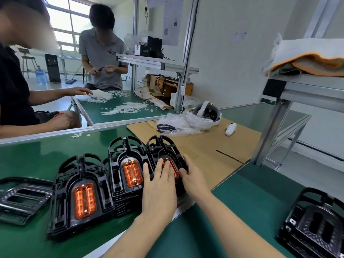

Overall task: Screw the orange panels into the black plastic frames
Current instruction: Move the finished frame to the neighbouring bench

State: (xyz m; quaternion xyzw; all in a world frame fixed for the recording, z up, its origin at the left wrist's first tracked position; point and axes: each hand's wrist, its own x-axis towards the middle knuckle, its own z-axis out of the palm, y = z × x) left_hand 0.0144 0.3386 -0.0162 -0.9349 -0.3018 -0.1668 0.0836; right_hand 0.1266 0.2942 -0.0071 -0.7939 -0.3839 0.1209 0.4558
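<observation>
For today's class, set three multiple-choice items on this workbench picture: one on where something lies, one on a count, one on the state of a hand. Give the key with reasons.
1. Where does the white headset lie?
A. on the brown cardboard sheet
B. on the shelf at the upper right
C. on a black frame

2. How many black frame stacks in the row ahead of the person show an orange panel on top?
A. one
B. three
C. five

3. What is the left hand doing?
A. curling round a screwdriver
B. hanging idle off the table
C. lying with straight fingers on the right-hand orange panel

Key:
1 A, the headset sits at the far end of the cardboard, beside clear plastic wrap.
2 B, the near panel, the middle panel and the right-hand one all glow orange.
3 C, its fingers lie flat over the panel, while the right hand holds the frame's edge.
</observation>
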